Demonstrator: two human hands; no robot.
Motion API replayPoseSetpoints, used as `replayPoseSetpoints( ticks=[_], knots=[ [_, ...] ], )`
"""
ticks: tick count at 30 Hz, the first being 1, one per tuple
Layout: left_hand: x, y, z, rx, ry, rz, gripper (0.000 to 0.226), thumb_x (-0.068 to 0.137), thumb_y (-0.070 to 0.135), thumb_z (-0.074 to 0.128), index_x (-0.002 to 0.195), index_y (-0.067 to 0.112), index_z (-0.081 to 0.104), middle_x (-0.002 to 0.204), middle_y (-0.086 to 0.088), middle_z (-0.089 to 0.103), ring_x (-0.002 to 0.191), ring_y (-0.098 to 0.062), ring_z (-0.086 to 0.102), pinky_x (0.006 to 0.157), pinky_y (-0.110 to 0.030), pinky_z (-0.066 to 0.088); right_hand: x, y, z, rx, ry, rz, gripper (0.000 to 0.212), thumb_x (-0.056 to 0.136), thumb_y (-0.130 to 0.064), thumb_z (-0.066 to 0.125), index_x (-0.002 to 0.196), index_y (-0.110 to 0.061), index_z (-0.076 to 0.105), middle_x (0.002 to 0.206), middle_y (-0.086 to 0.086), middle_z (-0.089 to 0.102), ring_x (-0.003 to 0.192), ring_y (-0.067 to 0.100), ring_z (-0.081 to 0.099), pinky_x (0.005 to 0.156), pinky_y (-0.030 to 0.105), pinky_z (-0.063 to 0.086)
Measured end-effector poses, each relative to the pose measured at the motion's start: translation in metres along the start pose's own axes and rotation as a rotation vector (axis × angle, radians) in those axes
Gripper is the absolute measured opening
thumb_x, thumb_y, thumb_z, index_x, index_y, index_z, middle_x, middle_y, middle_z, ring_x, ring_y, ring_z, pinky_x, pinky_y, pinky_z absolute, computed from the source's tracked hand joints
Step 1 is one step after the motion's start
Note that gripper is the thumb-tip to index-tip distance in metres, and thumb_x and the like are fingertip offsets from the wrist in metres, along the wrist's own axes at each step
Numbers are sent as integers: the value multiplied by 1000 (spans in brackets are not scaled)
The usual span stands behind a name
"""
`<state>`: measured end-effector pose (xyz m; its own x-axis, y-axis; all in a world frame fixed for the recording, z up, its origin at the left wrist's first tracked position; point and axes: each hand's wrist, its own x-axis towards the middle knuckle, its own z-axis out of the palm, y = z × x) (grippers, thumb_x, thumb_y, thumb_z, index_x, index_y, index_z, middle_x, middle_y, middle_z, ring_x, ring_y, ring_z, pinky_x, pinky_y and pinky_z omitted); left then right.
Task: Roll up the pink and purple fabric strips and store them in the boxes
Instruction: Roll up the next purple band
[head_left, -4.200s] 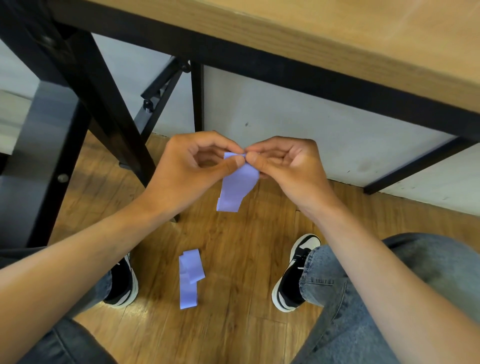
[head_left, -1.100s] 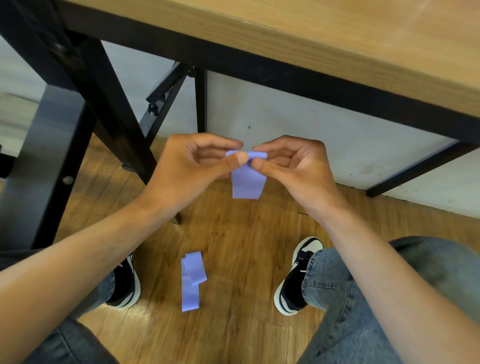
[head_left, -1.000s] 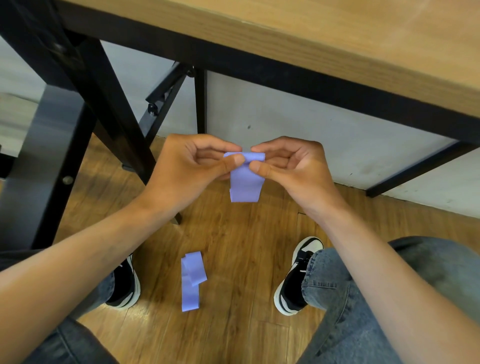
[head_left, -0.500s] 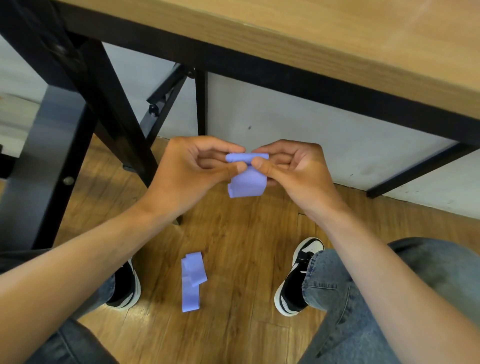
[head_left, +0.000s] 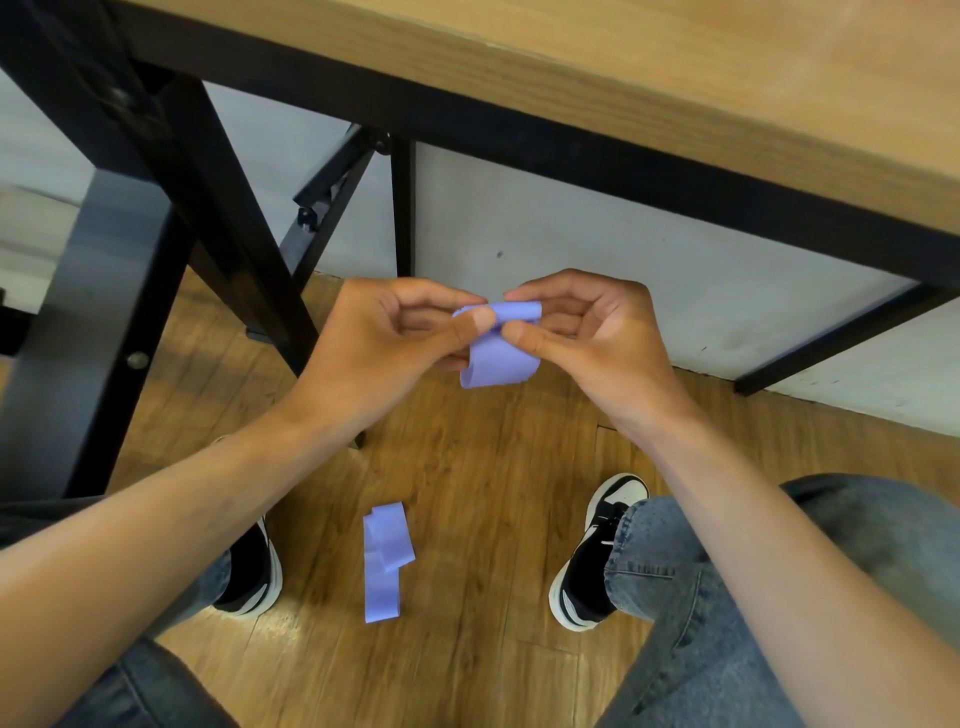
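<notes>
A light wooden tabletop with a black metal edge (head_left: 675, 93) fills the upper part of the frame, running from the upper left down toward the right edge. Black metal table legs and braces (head_left: 171, 171) stand at the upper left, and a pale grey wall panel (head_left: 597, 260) sits behind them across the middle. Below lies a brown wood-plank floor (head_left: 467, 493), filling the lower half.

Two bare forearms reach in from the lower corners, over legs in blue jeans (head_left: 727, 597). A black-and-white sneaker (head_left: 597, 551) stands on the floor at lower right of centre, and a second black-and-white sneaker (head_left: 254, 577) shows partly under the left forearm.

At centre frame the left hand (head_left: 379, 348) and the right hand (head_left: 597, 338) meet, both with curled fingers. Between them is a partly rolled purple fabric strip (head_left: 498, 353). The rolled portion lies at the top with its axis running left to right across the frame; the left thumb and forefinger pinch its left end, and the right thumb and forefinger pinch its right end. The loose tail hangs downward toward the floor, ending in a straight lower edge.

On the floor at lower centre, between the sneakers, lies a second purple fabric strip (head_left: 384, 561), folded over itself at its top, its long axis running roughly top to bottom of the frame.
</notes>
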<state>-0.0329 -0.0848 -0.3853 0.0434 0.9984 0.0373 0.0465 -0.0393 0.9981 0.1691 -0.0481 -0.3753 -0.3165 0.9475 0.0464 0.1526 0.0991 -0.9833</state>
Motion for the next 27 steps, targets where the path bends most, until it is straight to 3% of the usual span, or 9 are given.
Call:
replayPoseSetpoints(
  ticks=[2,6,10,16,21,27],
  knots=[
    [1,1,-1,40,27,40,25,87,15,75,111,6,74,96,-1,79,91,-14,77,75,-25,62,0,0,0,0,-14,18,23,86,-10,80,108,-14,74,102,2,78,97,17,75,81,33,61],
    [0,3,-3,99,10,117,32,84,13,77,115,7,72,103,1,78,96,-11,75,80,-22,60,-1,1,2,39,-25,119,16,92,-15,74,107,-11,72,88,2,79,87,14,76,66,25,58],
    [-1,0,2,14,-10,4,28,90,20,72,115,8,72,96,-2,79,93,-14,76,75,-26,62,0,1,-1,2,-15,27,22,87,-8,79,106,-18,73,102,2,78,97,17,75,80,31,61],
    [0,1,-3,94,2,81,32,85,15,78,116,8,71,101,-1,78,93,-15,76,80,-29,62,-1,0,1,74,-47,121,17,92,-15,73,109,-15,71,91,0,79,89,16,77,68,25,58],
    [-1,1,0,2,2,6,30,87,20,74,115,8,72,96,-5,79,91,-19,77,79,-33,63,-1,-1,0,52,-46,28,25,85,-2,79,103,-19,74,101,1,79,97,20,76,82,32,61],
    [-2,-1,-3,91,-15,116,32,85,10,78,116,5,71,106,-1,78,94,-16,76,84,-27,61,0,-3,-2,92,-69,122,18,90,-8,74,108,-14,72,97,5,79,89,23,78,78,31,63]
  ],
)
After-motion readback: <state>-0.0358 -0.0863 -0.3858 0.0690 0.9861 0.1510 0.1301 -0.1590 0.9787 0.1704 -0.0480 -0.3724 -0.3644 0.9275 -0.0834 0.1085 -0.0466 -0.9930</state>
